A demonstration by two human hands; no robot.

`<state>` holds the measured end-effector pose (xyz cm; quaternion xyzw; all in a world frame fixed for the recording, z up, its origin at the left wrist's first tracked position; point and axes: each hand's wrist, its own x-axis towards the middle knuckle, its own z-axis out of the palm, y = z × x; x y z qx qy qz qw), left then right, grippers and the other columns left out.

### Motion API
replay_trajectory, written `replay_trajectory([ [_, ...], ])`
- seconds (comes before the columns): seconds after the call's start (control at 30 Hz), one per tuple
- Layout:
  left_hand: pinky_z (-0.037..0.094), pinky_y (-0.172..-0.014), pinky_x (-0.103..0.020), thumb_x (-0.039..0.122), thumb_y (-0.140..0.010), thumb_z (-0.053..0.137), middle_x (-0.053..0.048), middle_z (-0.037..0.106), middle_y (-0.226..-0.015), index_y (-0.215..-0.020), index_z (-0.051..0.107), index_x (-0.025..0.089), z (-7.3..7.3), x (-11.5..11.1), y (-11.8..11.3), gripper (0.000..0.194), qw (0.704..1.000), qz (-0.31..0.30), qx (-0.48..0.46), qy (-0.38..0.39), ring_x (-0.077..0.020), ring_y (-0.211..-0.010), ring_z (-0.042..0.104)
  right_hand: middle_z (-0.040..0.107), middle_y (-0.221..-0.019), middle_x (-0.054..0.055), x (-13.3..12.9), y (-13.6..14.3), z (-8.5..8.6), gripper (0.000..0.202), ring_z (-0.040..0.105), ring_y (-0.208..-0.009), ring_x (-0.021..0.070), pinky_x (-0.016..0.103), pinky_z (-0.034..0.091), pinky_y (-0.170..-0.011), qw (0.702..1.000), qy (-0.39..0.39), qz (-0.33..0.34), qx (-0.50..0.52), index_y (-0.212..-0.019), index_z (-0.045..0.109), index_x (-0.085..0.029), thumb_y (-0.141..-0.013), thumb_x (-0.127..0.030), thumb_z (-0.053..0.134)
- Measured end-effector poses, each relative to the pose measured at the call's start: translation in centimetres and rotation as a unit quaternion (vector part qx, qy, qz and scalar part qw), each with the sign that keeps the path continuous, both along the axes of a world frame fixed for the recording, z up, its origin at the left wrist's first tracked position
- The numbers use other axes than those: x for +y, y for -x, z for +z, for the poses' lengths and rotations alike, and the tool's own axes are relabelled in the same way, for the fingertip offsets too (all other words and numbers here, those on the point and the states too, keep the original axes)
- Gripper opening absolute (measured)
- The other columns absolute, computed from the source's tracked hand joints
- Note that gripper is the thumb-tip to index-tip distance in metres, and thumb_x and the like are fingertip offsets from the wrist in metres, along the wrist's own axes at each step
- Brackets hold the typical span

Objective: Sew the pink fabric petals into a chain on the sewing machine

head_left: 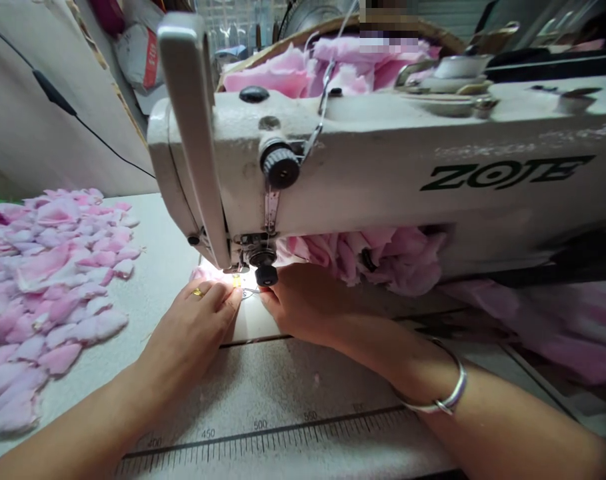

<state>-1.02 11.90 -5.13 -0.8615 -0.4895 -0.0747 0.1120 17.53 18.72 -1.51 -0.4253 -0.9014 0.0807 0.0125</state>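
- Pale worktable is sitting under both forearms, with printed ruler marks running nearer the wearer than the hands.
- Finger risk first, imo: left hand and right hand are both crowding the needle area of the ZOJE sewing machine, so a slip while it's running could mean a jabbed fingertip.
- Left fingers are lying close together, pressing down; right ones are curling in narrowly, partly hiding behind the black knob. Can't tell if either is actually pinching anything.
- Thin strand is showing between the fingertips, so it could be snagging or tangling if it gets dragged under.
- Pink ruffled fabric is bunching under the machine arm, just beyond the right hand; that bulk could be tugging the work crooked.
- Lookswise it's soft, crumpled, pale-to-rosy. Lamp glare is washing out whatever's at the needle, tbh.
- Petal-like padded pieces are heaping left of the left hand, puffy and rough-edged.
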Motion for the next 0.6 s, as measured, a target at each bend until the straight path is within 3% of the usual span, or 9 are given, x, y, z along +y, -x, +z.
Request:
replay_trajectory([
  [0.23,0.047,-0.084,-0.043,0.009,-0.087,0.046,-0.009,0.059,-0.098,-0.114,0.055,0.017,-0.1,0.8,0.4,0.029,1.0,-0.008,-0.025,-0.001,-0.0244,-0.09,0.052,0.068,-0.074,0.01,0.1,0.3,-0.4,0.027,0.064,-0.068,0.0251,0.033,0.036,-0.055,0.999,-0.038,0.01,0.013,-0.098,0.069,-0.019,-0.088,-0.024,0.044],
  [0.37,0.047,-0.083,-0.041,0.014,-0.092,0.042,-0.006,0.059,-0.089,-0.102,0.057,0.017,-0.1,1.5,0.9,0.018,0.998,-0.026,-0.05,-0.033,-0.0213,-0.084,0.053,0.069,-0.076,0.011,-0.2,0.2,-0.6,0.028,0.064,-0.069,0.0266,0.034,0.036,-0.053,0.998,-0.054,0.008,0.014,-0.097,0.067,-0.018,-0.091,-0.028,0.042],
  [0.6,0.035,-0.099,-0.05,0.016,-0.094,0.043,-0.003,0.06,-0.084,-0.095,0.058,0.02,0.3,2.2,2.4,0.016,0.995,0.003,0.037,-0.092,-0.0213,-0.089,0.055,0.068,-0.092,0.008,-0.1,-1.1,-0.9,0.02,0.065,-0.076,0.0231,0.032,0.037,-0.055,0.995,-0.08,0.044,0.032,-0.097,0.064,-0.018,-0.091,-0.027,0.047],
])
